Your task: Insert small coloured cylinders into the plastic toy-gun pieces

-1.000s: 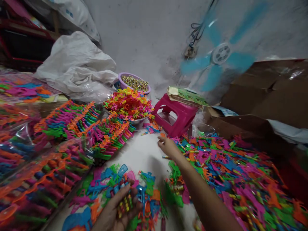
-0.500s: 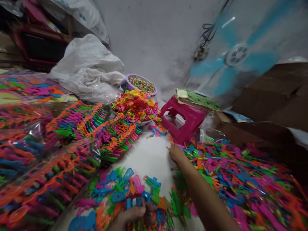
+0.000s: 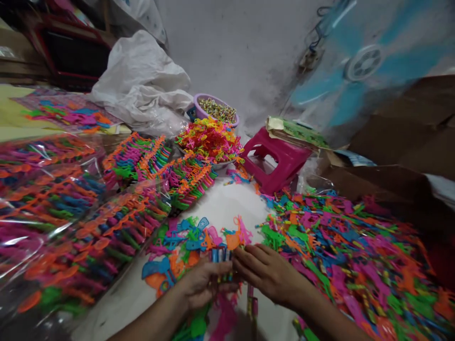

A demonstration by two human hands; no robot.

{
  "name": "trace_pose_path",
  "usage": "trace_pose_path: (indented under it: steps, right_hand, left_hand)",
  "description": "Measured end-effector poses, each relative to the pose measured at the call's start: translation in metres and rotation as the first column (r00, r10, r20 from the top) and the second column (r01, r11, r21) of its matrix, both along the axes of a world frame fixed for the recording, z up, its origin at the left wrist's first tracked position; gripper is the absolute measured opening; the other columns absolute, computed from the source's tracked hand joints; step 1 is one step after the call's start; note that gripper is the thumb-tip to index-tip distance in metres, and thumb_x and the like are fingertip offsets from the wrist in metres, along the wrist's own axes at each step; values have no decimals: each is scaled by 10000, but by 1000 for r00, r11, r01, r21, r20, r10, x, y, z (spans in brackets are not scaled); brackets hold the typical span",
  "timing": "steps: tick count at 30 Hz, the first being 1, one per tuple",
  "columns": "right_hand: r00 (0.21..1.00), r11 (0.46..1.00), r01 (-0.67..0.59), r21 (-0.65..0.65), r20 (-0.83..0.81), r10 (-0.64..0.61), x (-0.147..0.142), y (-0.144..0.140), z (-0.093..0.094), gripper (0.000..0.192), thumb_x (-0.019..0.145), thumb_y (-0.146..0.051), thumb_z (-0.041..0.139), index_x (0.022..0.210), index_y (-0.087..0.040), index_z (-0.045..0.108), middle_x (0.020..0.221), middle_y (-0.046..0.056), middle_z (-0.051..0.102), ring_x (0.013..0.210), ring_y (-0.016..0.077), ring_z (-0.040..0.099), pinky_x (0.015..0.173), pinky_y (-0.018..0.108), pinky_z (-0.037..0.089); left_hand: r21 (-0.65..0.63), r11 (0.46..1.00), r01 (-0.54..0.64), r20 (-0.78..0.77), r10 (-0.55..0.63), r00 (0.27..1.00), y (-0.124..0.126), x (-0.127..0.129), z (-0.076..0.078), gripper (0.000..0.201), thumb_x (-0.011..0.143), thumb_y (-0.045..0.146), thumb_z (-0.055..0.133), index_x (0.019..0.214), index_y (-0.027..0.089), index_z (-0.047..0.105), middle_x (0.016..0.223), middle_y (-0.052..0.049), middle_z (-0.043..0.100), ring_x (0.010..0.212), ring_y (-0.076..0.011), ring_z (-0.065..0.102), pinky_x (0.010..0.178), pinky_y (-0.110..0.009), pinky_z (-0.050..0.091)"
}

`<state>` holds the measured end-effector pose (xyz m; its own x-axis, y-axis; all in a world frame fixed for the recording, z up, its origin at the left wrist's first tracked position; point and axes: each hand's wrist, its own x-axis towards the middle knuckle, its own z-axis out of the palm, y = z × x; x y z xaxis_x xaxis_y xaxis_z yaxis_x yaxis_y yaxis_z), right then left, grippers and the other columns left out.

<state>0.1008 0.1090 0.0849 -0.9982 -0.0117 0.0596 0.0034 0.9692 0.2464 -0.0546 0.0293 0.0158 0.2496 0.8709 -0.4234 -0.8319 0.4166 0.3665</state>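
My left hand [image 3: 201, 284] is closed around a bundle of bright plastic toy sticks [image 3: 220, 255], low in the middle of the view. Shiny blue tube ends stick up above its thumb. Against the right side of this bundle, my right hand [image 3: 266, 272] is closed with its fingertips pressed together; what they pinch is hidden. Flat plastic shapes in pink, green and orange hang below the hands, partly covered by them. Beyond my left hand lies a loose group of plastic shapes [image 3: 185, 237] on the white surface [image 3: 234, 201].
A large heap of mixed plastic toys [image 3: 355, 255] spreads at right. Clear-bagged rows of toys [image 3: 106, 237] lie at left. Behind are a heaped plate of small plastic pieces [image 3: 209, 142], a purple basin [image 3: 197, 108], a pink stool [image 3: 275, 166], cardboard [image 3: 398, 137] and a fan [image 3: 362, 64].
My right hand has come from the near edge of the right-hand heap to the bundle in my left hand. The view has shifted, showing more of both forearms.
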Motion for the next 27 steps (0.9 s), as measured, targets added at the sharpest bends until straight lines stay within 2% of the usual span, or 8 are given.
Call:
trace_pose_path:
  steps: [10,13,15,17,19,20,24,27]
  right_hand:
    - [991,995,98,3,-90,-98,13,3,-10,327,873,-164,329,1164,-155,478,1088,107,563,981,199,501,798,338,429]
    - [952,949,304,88,-8,-305,28,33,-11,327,822,-115,407,1130,-153,510,1102,131,559,958,223,522,792,369,431]
    - [796,790,582,194,62,-601,47,61,-6,336,776,-63,436,1084,-139,546,1059,159,577,919,253,545,756,394,435]
    - [503,500,807,316,76,-861,67,86,-1,303,757,-38,430,1003,-112,590,994,197,589,877,296,561,702,428,430]
    - [317,328,875,356,92,-944,77,104,1,268,757,-45,418,941,-88,609,946,226,590,852,324,565,673,451,416]
    - [304,327,880,343,121,-945,76,109,-1,259,763,-57,416,932,-91,610,941,225,590,853,317,566,681,442,410]
    - [491,550,813,191,281,-825,38,112,-33,231,800,-146,427,946,-197,600,966,107,613,910,189,553,777,289,379]
    - [532,591,794,143,308,-789,2,113,-65,206,778,-145,454,901,-184,615,936,99,624,923,184,546,781,273,366]
  left_hand:
    - [51,999,17,-119,-10,993,-3,7,-2,115,600,86,652,714,88,641,604,-37,617,540,-126,575,505,-228,468]
    - [-35,999,-11,-132,6,991,-2,7,-2,98,603,125,666,688,88,634,581,-35,618,512,-123,569,476,-224,465]
    - [-65,997,-31,-129,22,991,-1,7,-2,93,596,128,675,667,89,630,559,-26,611,506,-118,564,480,-225,472]
    - [-69,997,-25,-124,16,992,-1,7,-3,82,607,135,668,657,82,631,544,-31,610,509,-119,567,486,-224,474]
    - [-59,998,-4,-117,-3,993,-2,8,-3,90,621,143,655,678,75,638,564,-50,626,530,-126,580,492,-219,473]
    - [-52,999,6,-113,-12,993,-2,9,-4,94,626,145,652,686,74,640,578,-57,632,540,-128,584,492,-214,471]
    - [-19,1000,6,-122,-8,992,-3,11,-6,97,604,129,673,685,95,632,549,-26,606,499,-107,561,443,-183,446]
    - [-29,1000,7,-144,-11,989,-2,9,-6,123,584,135,692,679,102,621,518,-1,574,471,-98,537,424,-187,444]
